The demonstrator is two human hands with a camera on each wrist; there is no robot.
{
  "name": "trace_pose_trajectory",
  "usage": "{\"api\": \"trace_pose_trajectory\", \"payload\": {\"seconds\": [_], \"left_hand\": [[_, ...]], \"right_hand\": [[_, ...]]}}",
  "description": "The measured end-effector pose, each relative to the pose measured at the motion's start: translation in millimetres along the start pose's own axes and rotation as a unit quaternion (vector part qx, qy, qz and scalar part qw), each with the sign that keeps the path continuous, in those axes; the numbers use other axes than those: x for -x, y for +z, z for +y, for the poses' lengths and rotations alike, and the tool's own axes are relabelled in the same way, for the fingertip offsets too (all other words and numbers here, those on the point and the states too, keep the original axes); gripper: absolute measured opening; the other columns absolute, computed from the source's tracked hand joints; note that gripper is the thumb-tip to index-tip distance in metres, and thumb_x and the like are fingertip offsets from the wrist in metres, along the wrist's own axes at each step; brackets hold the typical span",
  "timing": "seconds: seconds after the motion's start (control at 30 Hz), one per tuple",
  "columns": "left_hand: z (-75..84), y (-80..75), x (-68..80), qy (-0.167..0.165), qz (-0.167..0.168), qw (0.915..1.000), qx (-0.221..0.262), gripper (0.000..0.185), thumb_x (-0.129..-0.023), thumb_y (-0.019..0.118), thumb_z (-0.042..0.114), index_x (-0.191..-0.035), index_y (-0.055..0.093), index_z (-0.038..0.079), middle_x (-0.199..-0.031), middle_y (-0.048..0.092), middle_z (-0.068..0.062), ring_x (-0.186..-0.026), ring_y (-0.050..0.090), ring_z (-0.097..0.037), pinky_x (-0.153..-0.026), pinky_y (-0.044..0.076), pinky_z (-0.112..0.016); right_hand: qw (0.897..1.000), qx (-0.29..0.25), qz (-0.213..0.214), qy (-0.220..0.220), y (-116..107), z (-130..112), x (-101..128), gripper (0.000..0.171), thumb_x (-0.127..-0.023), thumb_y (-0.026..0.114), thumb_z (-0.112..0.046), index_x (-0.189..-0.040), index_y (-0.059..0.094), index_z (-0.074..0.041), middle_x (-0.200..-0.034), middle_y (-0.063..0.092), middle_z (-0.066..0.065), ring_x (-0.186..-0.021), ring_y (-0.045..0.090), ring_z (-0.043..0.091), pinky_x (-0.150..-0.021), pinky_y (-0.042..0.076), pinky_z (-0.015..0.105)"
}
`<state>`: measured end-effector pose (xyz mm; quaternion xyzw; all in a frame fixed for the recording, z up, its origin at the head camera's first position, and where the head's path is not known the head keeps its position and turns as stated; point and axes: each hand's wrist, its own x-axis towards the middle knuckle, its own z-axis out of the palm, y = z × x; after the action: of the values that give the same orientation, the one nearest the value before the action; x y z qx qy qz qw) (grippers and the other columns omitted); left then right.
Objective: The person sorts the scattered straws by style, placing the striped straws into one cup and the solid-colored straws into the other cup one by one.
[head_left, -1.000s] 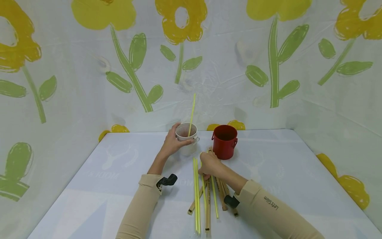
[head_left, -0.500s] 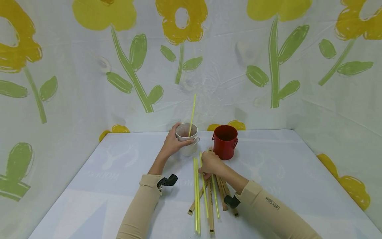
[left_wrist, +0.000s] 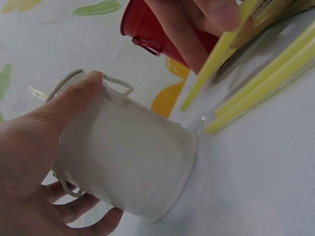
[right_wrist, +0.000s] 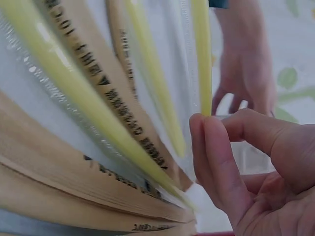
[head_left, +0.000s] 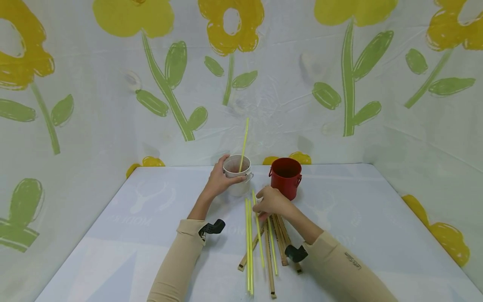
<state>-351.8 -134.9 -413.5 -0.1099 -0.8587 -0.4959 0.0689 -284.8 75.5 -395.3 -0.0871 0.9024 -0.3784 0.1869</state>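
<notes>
My left hand [head_left: 218, 180] grips the side of a small white bucket [head_left: 237, 178], thumb at its rim; one yellow straw [head_left: 243, 142] stands in it. My right hand [head_left: 270, 202] pinches the far part of another yellow straw [head_left: 259, 239], whose near end trails over the pile. In the left wrist view the white bucket [left_wrist: 128, 157] fills the frame in my left hand [left_wrist: 39, 147], with the pinched straw [left_wrist: 216, 54] behind it. In the right wrist view, my fingertips [right_wrist: 214, 147] pinch the straw [right_wrist: 202, 59].
A red bucket [head_left: 285, 178] stands just right of the white one, close behind my right hand. A pile of yellow straws [head_left: 248, 247] and brown paper-wrapped straws [head_left: 281, 241] lies on the pale table [head_left: 358, 218]. Flower-print sheeting walls the table in.
My right hand has risen and moved slightly back toward the red bucket, lifting the far end of the yellow straw off the pile. The left hand stays on the white bucket.
</notes>
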Motion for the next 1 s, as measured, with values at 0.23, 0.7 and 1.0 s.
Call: {"api": "trace_pose_trajectory", "payload": {"seconds": [0.23, 0.7, 1.0], "left_hand": [[0.6, -0.3, 0.7, 0.001, -0.003, 1.0, 0.001, 0.104, -0.073, 0.085, 0.042, -0.155, 0.024, 0.024, -0.144, 0.041, -0.016, -0.131, 0.045, -0.035, -0.105, 0.04, -0.056], [1.7, 0.0, 0.1, 0.003, 0.0, 1.0, 0.003, 0.104, -0.074, 0.085, 0.042, -0.155, 0.024, 0.02, -0.143, 0.042, -0.018, -0.131, 0.045, -0.036, -0.104, 0.04, -0.056], [0.8, -0.4, -0.2, 0.003, 0.001, 1.0, -0.002, 0.103, -0.074, 0.084, 0.043, -0.155, 0.025, 0.02, -0.143, 0.042, -0.018, -0.131, 0.045, -0.038, -0.104, 0.041, -0.056]], "right_hand": [[0.996, -0.084, 0.012, 0.007, -12, 6, 2, 0.053, -0.085, 0.075, -0.014, -0.133, 0.058, 0.001, -0.088, 0.073, 0.012, -0.061, 0.072, 0.018, -0.064, 0.058, 0.027], [0.994, -0.092, 0.045, -0.038, -25, 3, 9, 0.049, -0.087, 0.072, -0.014, -0.132, 0.059, 0.001, -0.093, 0.072, 0.015, -0.061, 0.072, 0.019, -0.061, 0.058, 0.03], [0.987, -0.127, 0.066, -0.071, -35, 0, 11, 0.047, -0.088, 0.07, -0.013, -0.132, 0.059, 0.0, -0.1, 0.071, 0.019, -0.067, 0.072, 0.03, -0.066, 0.059, 0.041]]}}
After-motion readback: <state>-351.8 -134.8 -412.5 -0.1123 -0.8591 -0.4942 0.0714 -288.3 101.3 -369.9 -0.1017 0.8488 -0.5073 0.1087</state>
